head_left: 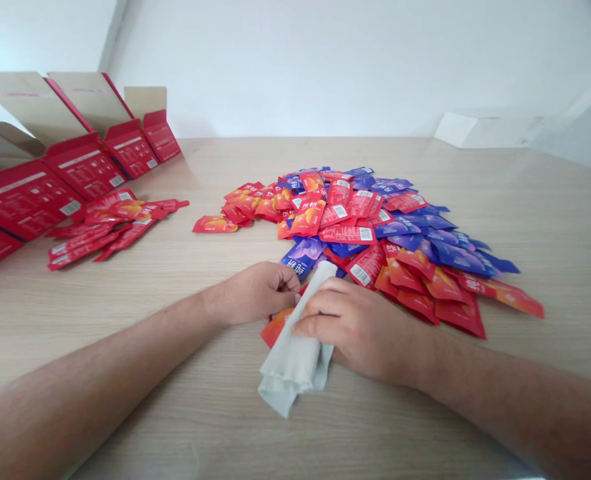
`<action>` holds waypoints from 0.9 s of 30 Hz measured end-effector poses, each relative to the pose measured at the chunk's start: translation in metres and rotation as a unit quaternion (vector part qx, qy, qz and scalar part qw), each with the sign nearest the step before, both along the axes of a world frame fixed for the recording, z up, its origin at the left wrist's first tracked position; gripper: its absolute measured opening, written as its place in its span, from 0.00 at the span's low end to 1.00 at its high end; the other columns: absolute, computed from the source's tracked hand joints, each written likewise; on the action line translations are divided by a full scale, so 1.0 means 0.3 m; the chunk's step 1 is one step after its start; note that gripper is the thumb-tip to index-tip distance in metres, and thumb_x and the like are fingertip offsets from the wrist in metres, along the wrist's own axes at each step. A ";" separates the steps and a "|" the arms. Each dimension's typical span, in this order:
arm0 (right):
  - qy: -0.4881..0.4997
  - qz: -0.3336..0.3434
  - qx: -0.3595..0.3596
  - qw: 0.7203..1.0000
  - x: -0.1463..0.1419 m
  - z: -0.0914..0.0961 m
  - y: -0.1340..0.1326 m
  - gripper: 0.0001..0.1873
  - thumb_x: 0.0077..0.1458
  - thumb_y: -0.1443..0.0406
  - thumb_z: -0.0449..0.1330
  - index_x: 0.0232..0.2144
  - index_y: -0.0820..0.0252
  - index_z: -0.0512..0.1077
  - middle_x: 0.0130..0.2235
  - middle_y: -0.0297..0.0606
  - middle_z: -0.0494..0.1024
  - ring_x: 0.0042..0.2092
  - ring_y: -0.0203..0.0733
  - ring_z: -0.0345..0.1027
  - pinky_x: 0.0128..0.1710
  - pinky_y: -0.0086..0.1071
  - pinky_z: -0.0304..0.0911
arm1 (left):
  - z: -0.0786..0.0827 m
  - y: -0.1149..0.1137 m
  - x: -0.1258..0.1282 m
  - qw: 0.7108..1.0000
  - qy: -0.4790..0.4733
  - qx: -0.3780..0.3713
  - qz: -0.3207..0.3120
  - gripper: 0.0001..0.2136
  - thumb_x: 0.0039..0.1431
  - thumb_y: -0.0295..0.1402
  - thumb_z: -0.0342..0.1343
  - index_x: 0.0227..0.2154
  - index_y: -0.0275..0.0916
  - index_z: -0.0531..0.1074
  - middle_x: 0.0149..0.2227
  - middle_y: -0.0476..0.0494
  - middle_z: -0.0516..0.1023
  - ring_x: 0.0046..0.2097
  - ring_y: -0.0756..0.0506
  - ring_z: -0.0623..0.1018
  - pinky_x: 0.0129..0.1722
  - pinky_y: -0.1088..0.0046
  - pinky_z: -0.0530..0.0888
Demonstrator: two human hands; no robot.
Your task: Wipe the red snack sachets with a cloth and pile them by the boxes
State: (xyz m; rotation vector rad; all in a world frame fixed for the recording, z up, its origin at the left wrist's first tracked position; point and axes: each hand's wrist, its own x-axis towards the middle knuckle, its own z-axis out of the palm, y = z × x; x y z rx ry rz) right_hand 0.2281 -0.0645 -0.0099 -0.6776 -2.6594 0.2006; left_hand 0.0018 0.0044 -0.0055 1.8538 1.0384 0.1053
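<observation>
My right hand (360,327) is closed around a folded bundle of thin white, ribbed, cloth-like material (300,333), its loose lower end fanning toward me. Just left of it, my left hand (260,290) has curled fingers pinching the edge of a red-orange sachet (276,327). That sachet lies partly beneath the white bundle, so most of it is hidden. Beyond both hands spreads a heap of red-orange sachets (342,213) and purple-blue sachets (455,253), overlapping one another. One purple sachet (302,257) lies right by my left fingertips.
Open red cartons (82,163) stand in a row at the left, flaps raised. In front of them lies a smaller pile of red sachets (118,223). A white box-like object (485,131) sits against the back wall, on the wood-grain table (175,407).
</observation>
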 end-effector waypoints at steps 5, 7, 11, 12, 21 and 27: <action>0.020 -0.042 0.000 0.999 0.005 -0.010 -0.003 0.15 0.60 0.73 0.62 0.49 0.62 0.78 0.46 0.43 0.78 0.49 0.49 0.66 0.51 0.43 0.66 | -0.007 -0.002 -0.004 1.000 0.004 -0.001 0.005 0.05 0.57 0.34 0.54 0.34 0.41 0.73 0.25 0.56 0.72 0.26 0.51 0.74 0.22 0.79 0.71; 0.004 -0.013 0.000 1.000 0.002 -0.005 -0.007 0.13 0.62 0.71 0.62 0.49 0.61 0.78 0.46 0.43 0.78 0.49 0.49 0.67 0.52 0.43 0.66 | -0.005 -0.001 -0.003 1.000 0.003 0.005 0.002 0.05 0.57 0.35 0.54 0.34 0.41 0.73 0.25 0.56 0.72 0.26 0.51 0.73 0.22 0.80 0.70; 0.006 -0.031 -0.001 1.000 0.001 -0.003 -0.006 0.13 0.61 0.72 0.62 0.49 0.61 0.78 0.46 0.43 0.78 0.49 0.49 0.67 0.52 0.44 0.66 | 0.000 -0.004 0.000 1.000 0.007 -0.003 0.005 0.06 0.57 0.35 0.55 0.34 0.41 0.73 0.24 0.56 0.72 0.25 0.51 0.73 0.22 0.79 0.71; 0.011 -0.048 -0.002 0.999 0.002 -0.004 -0.005 0.14 0.60 0.73 0.63 0.48 0.61 0.78 0.46 0.43 0.78 0.49 0.49 0.67 0.51 0.44 0.66 | 0.001 -0.005 0.000 1.000 0.009 -0.005 0.006 0.06 0.56 0.36 0.55 0.34 0.41 0.72 0.24 0.56 0.72 0.25 0.51 0.73 0.22 0.78 0.72; 0.003 -0.022 -0.003 1.000 0.000 -0.002 -0.004 0.13 0.63 0.71 0.61 0.49 0.61 0.78 0.46 0.43 0.78 0.49 0.49 0.67 0.52 0.44 0.65 | -0.006 -0.003 -0.001 1.000 0.011 -0.009 0.008 0.07 0.56 0.37 0.55 0.35 0.41 0.73 0.24 0.56 0.72 0.25 0.50 0.73 0.22 0.78 0.72; 0.000 -0.019 -0.001 1.000 -0.003 0.003 -0.008 0.11 0.62 0.72 0.61 0.47 0.62 0.78 0.46 0.43 0.78 0.48 0.50 0.67 0.51 0.43 0.66 | -0.005 -0.002 -0.002 1.000 0.014 0.001 -0.001 0.06 0.56 0.36 0.55 0.34 0.41 0.72 0.25 0.56 0.71 0.26 0.51 0.73 0.23 0.79 0.70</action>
